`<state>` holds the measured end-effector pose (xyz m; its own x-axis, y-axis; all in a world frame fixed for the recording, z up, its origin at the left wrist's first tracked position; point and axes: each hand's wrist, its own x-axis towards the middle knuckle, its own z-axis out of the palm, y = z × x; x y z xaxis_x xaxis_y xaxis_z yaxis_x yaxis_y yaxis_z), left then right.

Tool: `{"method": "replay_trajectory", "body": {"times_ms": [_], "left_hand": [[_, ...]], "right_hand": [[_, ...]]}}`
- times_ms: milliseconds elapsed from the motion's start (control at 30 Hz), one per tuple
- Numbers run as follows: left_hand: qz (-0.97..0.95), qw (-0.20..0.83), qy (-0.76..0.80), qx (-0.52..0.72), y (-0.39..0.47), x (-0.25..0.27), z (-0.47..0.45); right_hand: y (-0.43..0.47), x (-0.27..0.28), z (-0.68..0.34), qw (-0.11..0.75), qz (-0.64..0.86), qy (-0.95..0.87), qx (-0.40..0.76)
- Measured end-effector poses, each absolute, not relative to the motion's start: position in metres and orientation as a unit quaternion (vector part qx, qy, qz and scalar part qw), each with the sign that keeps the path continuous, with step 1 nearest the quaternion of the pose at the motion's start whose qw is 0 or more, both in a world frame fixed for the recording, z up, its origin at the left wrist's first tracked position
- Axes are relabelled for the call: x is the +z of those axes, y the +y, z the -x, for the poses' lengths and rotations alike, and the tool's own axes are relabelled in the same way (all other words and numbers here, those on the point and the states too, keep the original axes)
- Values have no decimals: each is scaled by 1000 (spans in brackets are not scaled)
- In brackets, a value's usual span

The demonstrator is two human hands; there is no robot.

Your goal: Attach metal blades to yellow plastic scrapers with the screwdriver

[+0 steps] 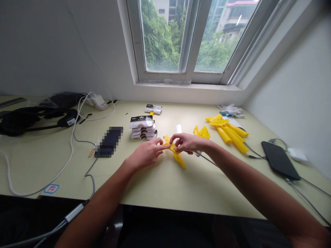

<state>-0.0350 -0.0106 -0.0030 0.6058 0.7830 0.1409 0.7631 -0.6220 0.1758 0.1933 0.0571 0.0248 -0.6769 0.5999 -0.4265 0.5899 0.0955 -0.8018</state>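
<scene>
A yellow plastic piece (179, 160) with small silver screw-like dots lies on the table between my hands, one narrow end angled toward me. My left hand (147, 152) comes from the left, its fingers closed against the upper part of the piece and the index finger stretched along it. My right hand (190, 142) has its thumb and index finger pinched together over the same piece; whatever is between the tips is too small or hidden to name. A dark purple spot shows by its fingers. Beside the right wrist lies a thin grey rod (209, 160) with a clear end.
Behind my hands are stacked white-and-black cardboard packages (142, 128) and a flat metal strip (178, 128). To the right lie small yellow parts (201, 132), yellow handles (230, 134) and a black phone (280, 160). Cables (68, 158) and a black headset (33, 120) occupy the left.
</scene>
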Motion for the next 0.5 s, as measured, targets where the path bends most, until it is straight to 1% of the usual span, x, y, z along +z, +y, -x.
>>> {"method": "replay_trajectory", "body": {"times_ms": [167, 300, 500], "left_hand": [[-889, 82, 433, 123, -8, -4, 37], [-890, 91, 428, 128, -8, -2, 38], [-890, 97, 432, 113, -8, -3, 40]], "right_hand": [[51, 22, -192, 34, 437, -743, 505], [48, 22, -191, 52, 431, -788, 436], [49, 24, -189, 15, 428, -832, 352]]}}
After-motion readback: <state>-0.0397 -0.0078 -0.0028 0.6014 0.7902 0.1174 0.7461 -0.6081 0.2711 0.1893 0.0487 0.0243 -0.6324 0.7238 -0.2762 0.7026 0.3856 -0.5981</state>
